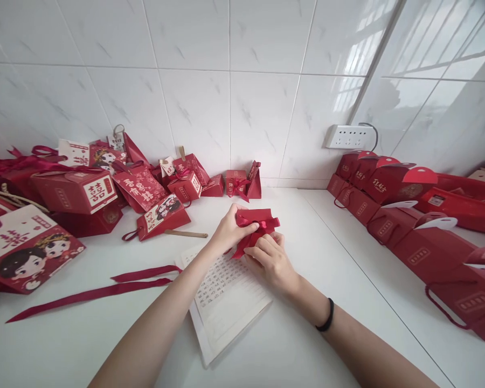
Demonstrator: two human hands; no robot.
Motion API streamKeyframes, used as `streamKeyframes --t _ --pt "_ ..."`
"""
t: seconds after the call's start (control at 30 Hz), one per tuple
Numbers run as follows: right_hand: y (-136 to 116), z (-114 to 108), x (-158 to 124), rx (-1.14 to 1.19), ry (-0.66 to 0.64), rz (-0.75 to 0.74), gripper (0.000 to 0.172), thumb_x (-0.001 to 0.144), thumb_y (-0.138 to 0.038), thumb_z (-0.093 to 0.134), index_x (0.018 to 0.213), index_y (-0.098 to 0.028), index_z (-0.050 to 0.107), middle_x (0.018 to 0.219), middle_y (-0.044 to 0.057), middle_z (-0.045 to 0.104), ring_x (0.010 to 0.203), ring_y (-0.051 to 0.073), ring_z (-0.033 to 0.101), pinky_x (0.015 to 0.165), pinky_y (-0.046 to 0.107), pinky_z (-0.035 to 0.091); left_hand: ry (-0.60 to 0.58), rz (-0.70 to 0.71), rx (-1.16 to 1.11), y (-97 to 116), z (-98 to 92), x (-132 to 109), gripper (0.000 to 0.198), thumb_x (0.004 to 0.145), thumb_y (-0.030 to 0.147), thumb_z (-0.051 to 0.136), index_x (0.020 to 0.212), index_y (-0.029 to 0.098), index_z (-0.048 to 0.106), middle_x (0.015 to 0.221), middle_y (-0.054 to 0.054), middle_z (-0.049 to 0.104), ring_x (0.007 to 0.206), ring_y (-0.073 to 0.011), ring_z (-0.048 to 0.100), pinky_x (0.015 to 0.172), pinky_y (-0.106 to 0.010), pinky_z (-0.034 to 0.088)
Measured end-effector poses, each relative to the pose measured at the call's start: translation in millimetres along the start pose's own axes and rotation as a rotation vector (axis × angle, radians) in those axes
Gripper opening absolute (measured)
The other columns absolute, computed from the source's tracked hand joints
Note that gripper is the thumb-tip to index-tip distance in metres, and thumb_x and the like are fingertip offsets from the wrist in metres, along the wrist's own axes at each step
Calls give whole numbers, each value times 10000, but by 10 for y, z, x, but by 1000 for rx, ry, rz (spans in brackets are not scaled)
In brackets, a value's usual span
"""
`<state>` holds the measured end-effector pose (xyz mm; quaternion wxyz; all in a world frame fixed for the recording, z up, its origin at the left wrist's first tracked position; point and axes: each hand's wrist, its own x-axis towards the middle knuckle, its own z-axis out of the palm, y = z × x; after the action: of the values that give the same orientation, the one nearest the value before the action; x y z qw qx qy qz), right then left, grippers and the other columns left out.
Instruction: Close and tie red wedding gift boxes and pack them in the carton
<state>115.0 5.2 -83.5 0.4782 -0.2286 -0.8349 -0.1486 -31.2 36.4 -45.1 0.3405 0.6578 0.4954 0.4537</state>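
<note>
Both my hands meet at a small red gift box (pixel 254 216) with a red ribbon bow (pixel 262 225), held just above a lined notebook (pixel 226 296) on the white counter. My left hand (pixel 229 229) pinches the ribbon at the box's left side, fingers closed. My right hand (pixel 270 260) grips the box's lower right, fingers curled onto the ribbon; a black band circles that wrist. A ribbon tail (pixel 242 248) hangs down between the hands.
A heap of red wedding boxes and bags (pixel 84 194) fills the left back. Loose red ribbon strips (pixel 105 288) lie front left. A row of red boxes (pixel 408 226) lines the right side. A wall socket (pixel 347 136) and a wooden stick (pixel 186 234) are nearby.
</note>
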Motion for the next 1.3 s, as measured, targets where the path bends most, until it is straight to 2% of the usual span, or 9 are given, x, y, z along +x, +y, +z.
streamKeyframes --t 0.53,0.67,0.73,0.87,0.97,1.03,1.13,1.3 --pt "-36 -49 -7 9 -110 -58 205 936 -131 455 768 -173 564 621 -18 462 614 125 402 723 302 313 2 12 -41 -9 10 0 381 703 385 696 948 224 452 858 27 646 861 -179 635 770 -302 488" --pt "79 -175 38 54 -113 -34 159 934 -226 469 804 -180 547 663 -4 514 625 135 454 727 321 341 -2 6 -86 -7 5 -5 413 702 408 702 954 217 436 894 7 654 881 -190 639 783 -317 492" --pt "186 -263 53 69 -94 74 171 926 -310 481 815 -184 514 665 1 518 614 143 472 692 321 369 -9 -5 -113 -4 4 -12 418 715 427 692 964 218 428 916 -4 656 892 -196 642 785 -326 494" --pt "386 -411 79 82 -113 466 337 845 -532 533 820 -202 471 706 28 537 613 170 505 546 290 406 -28 -25 -106 9 4 -32 401 739 432 671 982 229 424 906 -1 657 860 -191 646 750 -320 500" --pt "452 -489 118 193 -302 727 377 811 -580 534 769 -207 494 727 32 569 600 164 517 531 284 413 -23 -26 -84 19 4 -40 404 734 425 675 995 230 437 905 -3 654 852 -188 642 735 -311 500" --pt "471 -532 148 301 -430 850 388 830 -574 498 705 -207 494 698 18 571 583 149 503 530 273 397 -24 -26 -77 23 0 -40 401 734 425 671 998 228 441 915 -7 652 855 -188 641 735 -310 498" --pt "510 -586 179 462 -527 945 453 823 -598 473 611 -199 457 631 1 517 599 145 479 546 268 377 -33 -20 -77 26 -12 -34 387 736 424 665 983 222 445 940 -13 651 880 -187 639 758 -306 492" --pt "569 -642 194 714 -656 977 452 807 -595 505 613 -188 489 660 0 524 637 137 456 618 278 372 -56 -34 -59 29 -24 -22 388 731 434 662 979 226 448 880 2 655 837 -182 645 744 -303 487"
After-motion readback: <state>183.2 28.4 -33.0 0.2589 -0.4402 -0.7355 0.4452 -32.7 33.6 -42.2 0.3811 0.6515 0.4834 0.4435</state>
